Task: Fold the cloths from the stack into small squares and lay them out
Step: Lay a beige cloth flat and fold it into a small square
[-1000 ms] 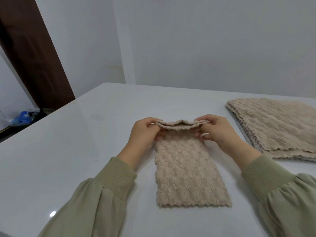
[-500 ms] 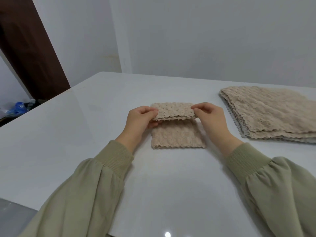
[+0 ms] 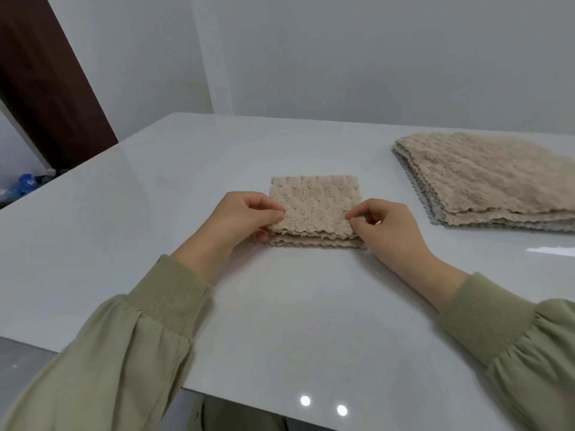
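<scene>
Left hand [image 3: 245, 217] and right hand [image 3: 385, 225] each pinched a near corner of the upper layer of the cloth [image 3: 314, 206], thumb on top and the other fingers curled beneath; neither hand was free. The table [image 3: 149, 206], white and glossy, bore everything. The stack [image 3: 491, 181] of unfolded beige cloths lay on it to the right, well apart from the hands. The cloth lay flat at the centre, doubled over into a near square; the near edge of its upper layer stood just short of the edge below, so the fold was judged to need only aligning and pressing.

Progress was judged early: one cloth was nearly folded; no finished square was seen laid out; the stack held several cloths to be folded.

Limits of the view: the stack's right side was cut off by the frame, and its scalloped edges lay too close to count; the fingers under the cloth were hidden; the number of layers in the fold could not be told. A blue object [image 3: 26, 183] beyond the table's left edge was too small to identify.
</scene>
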`<control>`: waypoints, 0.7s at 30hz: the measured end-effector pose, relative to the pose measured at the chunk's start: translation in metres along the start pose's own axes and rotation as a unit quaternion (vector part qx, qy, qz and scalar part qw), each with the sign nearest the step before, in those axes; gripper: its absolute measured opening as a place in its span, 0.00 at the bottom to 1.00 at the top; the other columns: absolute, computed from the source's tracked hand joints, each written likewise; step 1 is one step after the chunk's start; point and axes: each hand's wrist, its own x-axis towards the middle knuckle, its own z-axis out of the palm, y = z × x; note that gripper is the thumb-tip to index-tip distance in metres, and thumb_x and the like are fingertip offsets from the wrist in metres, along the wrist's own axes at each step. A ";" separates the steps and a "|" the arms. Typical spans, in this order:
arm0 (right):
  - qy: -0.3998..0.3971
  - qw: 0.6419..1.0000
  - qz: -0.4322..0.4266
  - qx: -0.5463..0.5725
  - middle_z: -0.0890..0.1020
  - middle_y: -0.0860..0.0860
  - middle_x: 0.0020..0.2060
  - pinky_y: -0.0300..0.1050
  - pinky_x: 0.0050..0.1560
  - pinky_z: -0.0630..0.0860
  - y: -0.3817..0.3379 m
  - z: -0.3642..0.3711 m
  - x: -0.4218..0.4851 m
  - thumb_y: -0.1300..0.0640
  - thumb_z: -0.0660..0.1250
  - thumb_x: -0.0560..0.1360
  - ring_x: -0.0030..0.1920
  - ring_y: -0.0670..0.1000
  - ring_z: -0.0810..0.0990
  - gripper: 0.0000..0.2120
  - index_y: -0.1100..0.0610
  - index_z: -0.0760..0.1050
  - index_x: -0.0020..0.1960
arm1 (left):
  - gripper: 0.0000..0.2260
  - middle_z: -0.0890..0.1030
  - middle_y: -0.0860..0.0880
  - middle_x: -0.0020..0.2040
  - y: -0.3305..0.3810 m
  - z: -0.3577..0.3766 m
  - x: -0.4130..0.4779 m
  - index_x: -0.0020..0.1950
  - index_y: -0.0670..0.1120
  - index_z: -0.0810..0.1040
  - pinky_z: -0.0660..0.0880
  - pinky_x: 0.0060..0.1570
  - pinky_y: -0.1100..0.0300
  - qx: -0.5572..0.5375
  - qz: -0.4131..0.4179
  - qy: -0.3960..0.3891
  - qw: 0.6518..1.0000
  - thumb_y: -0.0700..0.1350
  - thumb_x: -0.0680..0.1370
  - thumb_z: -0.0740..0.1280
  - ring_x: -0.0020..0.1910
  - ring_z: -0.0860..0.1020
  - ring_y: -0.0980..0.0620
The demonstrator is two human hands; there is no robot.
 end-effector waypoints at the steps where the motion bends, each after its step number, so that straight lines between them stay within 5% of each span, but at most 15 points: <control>1: 0.003 1.000 -0.002 -0.004 0.77 0.56 0.31 0.35 0.29 0.69 0.000 0.000 -0.001 0.64 0.65 0.72 0.27 0.46 0.72 0.10 0.51 0.79 0.39 | 0.04 0.80 0.50 0.34 -0.001 0.000 0.000 0.40 0.45 0.82 0.75 0.34 0.61 0.012 -0.004 0.001 1.000 0.36 0.72 0.71 0.29 0.76 0.55; 7: 0.027 0.999 -0.014 -0.034 0.77 0.56 0.30 0.44 0.35 0.74 0.000 0.002 -0.003 0.64 0.65 0.69 0.31 0.55 0.75 0.10 0.51 0.78 0.38 | 0.05 0.78 0.49 0.32 -0.002 -0.001 0.002 0.39 0.44 0.81 0.74 0.29 0.66 0.027 -0.001 0.001 1.000 0.36 0.72 0.71 0.27 0.75 0.54; 11: 0.034 0.998 -0.006 -0.049 0.73 0.48 0.26 0.34 0.29 0.67 0.002 0.002 -0.001 0.65 0.65 0.69 0.27 0.44 0.70 0.09 0.51 0.78 0.38 | 0.04 0.78 0.49 0.31 -0.005 0.001 0.002 0.40 0.44 0.81 0.75 0.31 0.66 0.050 0.006 -0.011 0.999 0.36 0.72 0.72 0.29 0.75 0.55; 15: -0.012 0.993 0.005 -0.119 0.71 0.45 0.26 0.32 0.29 0.64 0.003 0.001 -0.002 0.63 0.65 0.69 0.27 0.44 0.69 0.07 0.52 0.77 0.38 | 0.03 0.74 0.52 0.27 -0.007 0.001 0.002 0.40 0.44 0.81 0.75 0.30 0.67 0.096 0.022 -0.015 0.995 0.37 0.72 0.72 0.26 0.74 0.58; 18: -0.060 0.980 0.006 -0.190 0.71 0.45 0.28 0.34 0.32 0.65 -0.006 -0.003 0.001 0.61 0.66 0.69 0.33 0.47 0.71 0.07 0.50 0.77 0.37 | 0.03 0.73 0.53 0.27 -0.007 0.000 0.004 0.39 0.45 0.81 0.75 0.30 0.67 0.110 0.027 -0.020 0.993 0.38 0.71 0.73 0.25 0.74 0.59; 21: -0.019 0.943 -0.081 -0.324 0.73 0.48 0.39 0.45 0.46 0.67 -0.026 -0.004 0.019 0.56 0.64 0.73 0.48 0.53 0.72 0.05 0.51 0.79 0.45 | 0.04 0.73 0.53 0.26 -0.007 -0.004 0.008 0.38 0.45 0.81 0.75 0.31 0.66 0.115 0.029 -0.022 0.993 0.39 0.71 0.74 0.27 0.74 0.58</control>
